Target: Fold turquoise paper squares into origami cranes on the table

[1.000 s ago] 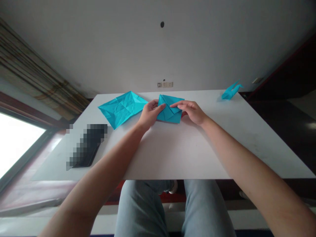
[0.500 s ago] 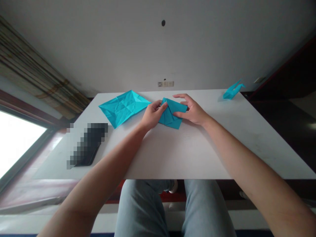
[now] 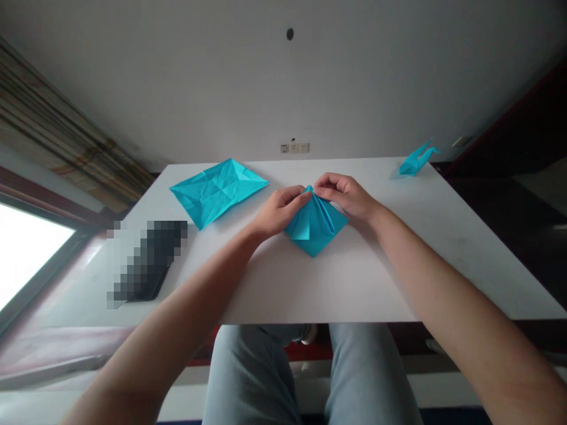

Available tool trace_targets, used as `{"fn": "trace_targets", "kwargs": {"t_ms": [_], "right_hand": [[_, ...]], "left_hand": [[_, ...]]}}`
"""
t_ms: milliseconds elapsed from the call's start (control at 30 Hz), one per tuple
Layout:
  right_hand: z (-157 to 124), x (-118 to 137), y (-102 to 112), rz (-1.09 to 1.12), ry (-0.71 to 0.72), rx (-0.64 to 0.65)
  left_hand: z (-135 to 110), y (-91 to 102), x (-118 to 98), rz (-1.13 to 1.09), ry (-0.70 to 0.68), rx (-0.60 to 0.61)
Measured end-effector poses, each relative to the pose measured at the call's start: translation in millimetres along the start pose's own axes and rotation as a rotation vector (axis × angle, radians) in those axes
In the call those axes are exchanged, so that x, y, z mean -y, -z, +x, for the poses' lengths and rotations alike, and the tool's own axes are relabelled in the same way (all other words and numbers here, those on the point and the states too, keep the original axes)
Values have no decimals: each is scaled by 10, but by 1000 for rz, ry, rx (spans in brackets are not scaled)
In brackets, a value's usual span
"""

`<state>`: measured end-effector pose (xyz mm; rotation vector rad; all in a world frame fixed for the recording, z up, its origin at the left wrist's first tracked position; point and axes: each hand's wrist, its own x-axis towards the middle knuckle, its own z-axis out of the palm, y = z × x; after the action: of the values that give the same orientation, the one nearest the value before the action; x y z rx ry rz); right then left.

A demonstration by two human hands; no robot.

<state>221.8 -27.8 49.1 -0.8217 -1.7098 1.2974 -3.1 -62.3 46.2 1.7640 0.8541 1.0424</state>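
Observation:
Between my hands is a folded sheet of turquoise origami paper [image 3: 316, 236], its pleats fanning out from a gathered tip at the top toward a point facing me. My left hand [image 3: 283, 208] pinches it near that tip from the left, thumb on top. On the other side, my right hand [image 3: 343, 193] is closed with its thumb and forefinger pressed at the tip's right side. Part of the paper's left edge is hidden by my left hand.
A creased turquoise sheet [image 3: 219, 190] lies at the back left of the white table [image 3: 443, 254]. At the back right stands a folded paper crane [image 3: 415, 161]. A dark, pixelated flat object [image 3: 150, 262] lies left of my left forearm.
The folded paper has turned so a point faces me, and its pleats now fan from the top. My right hand has gone from spread fingers at its right edge to a pinch near the tip.

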Motion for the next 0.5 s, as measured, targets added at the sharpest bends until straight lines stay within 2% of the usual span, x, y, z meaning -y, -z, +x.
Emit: {"fn": "trace_targets", "kwargs": {"t_ms": [300, 500], "right_hand": [[-25, 101, 6, -29, 48, 40], [-19, 111, -32, -4, 55, -7]], "left_hand": [[-41, -7, -75, 30, -22, 38], [-41, -1, -76, 0, 2, 23]]}}
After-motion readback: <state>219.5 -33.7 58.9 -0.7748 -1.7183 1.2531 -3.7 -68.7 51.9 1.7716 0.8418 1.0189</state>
